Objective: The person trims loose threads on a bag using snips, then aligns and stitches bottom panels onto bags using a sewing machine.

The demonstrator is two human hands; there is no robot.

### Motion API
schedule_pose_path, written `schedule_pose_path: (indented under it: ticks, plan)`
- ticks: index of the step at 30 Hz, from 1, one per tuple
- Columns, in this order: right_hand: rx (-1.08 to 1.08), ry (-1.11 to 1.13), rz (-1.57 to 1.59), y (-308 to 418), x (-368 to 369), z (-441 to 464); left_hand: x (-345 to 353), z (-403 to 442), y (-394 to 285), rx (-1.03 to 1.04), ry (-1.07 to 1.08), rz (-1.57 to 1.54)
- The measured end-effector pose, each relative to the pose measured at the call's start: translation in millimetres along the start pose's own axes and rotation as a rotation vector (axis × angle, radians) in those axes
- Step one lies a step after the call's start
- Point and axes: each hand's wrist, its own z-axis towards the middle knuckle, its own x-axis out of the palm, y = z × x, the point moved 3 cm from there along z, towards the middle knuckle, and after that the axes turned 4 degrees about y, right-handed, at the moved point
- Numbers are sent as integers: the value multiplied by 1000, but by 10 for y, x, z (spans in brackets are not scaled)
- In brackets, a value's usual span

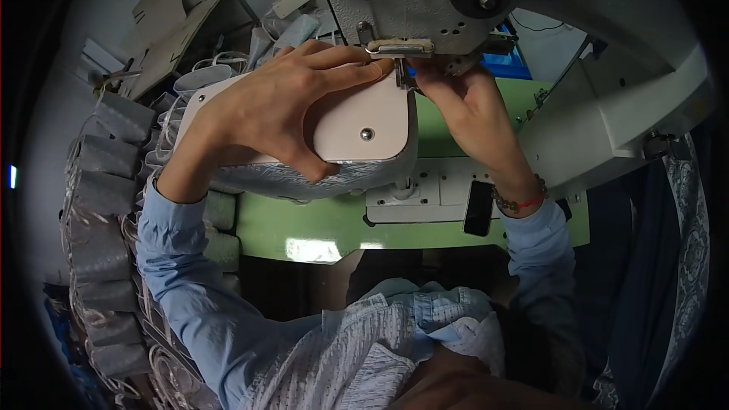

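Note:
Upside down at the sewing machine's needle is a bag [357,118] with a pale pink base, metal studs and silvery patterned sides. Across that base my left hand [277,99] is spread, thumb over the near edge and fingers toward the far edge, gripping it. The index fingertip lies close beside the presser foot [401,74], which sits at the base's right far edge. My right hand [467,99] is just right of the foot with its fingers curled. The machine head partly hides those fingertips, so what they pinch cannot be made out.
The sewing machine head [406,0] hangs over the work, its arm curving right. A phone [478,208] lies by the metal bed plate on the green table [304,216]. Several grey bag pieces [106,193] are stacked at left. Cardboard [178,30] leans behind.

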Motion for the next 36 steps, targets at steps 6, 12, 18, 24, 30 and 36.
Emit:
schedule_pose_path:
  ticks: [6, 12, 18, 24, 30, 36]
  plan:
    - [33, 92, 25, 21, 96, -205, 6, -4, 46, 60, -30, 16]
    - [-74, 151, -88, 73, 244, -360, 25, 3, 62, 54, -39, 15]
    - [-35, 176, -100, 86, 252, -369, 56, 15, 108, 84, -38, 16]
    - [-12, 195, -146, 70, 250, -351, 16, 8, 90, 79, -25, 26]
    - [-71, 163, -153, 22, 245, -321, 51, 20, 129, 92, -52, -10]
    - [-83, 156, -163, 13, 245, -315, 54, 44, 210, 96, -50, -50]
